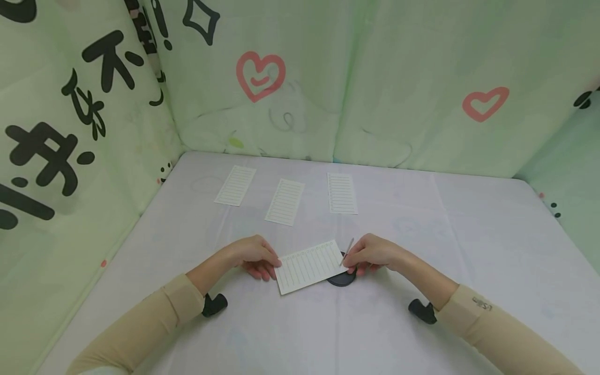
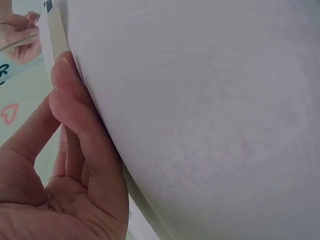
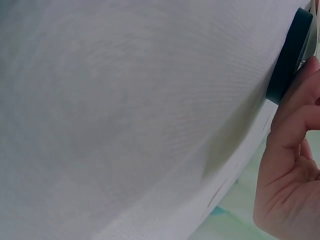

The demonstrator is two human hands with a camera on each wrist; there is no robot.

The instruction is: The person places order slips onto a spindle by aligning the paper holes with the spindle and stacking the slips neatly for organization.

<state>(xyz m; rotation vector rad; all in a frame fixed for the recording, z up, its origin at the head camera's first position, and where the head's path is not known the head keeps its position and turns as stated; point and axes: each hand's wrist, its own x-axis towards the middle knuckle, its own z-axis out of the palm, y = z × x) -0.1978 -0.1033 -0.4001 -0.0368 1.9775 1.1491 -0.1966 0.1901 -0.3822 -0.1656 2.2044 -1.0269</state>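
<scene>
A white lined card is held at a slant above the table, printed with rows of ruled lines. My left hand pinches its left end between thumb and fingers; the left wrist view shows the left hand at the card's edge. My right hand is at the card's right corner and pinches a thin grey stick that points upward. Whether it also grips the card I cannot tell. Beneath that corner lies a round black dish, partly covered; the right wrist view has the dish beside the fingertips.
Three similar lined cards lie farther back: a left card, a middle card and a right card. They rest on a white cloth-covered table. Pale green curtains with printed hearts and characters surround the table's back and sides.
</scene>
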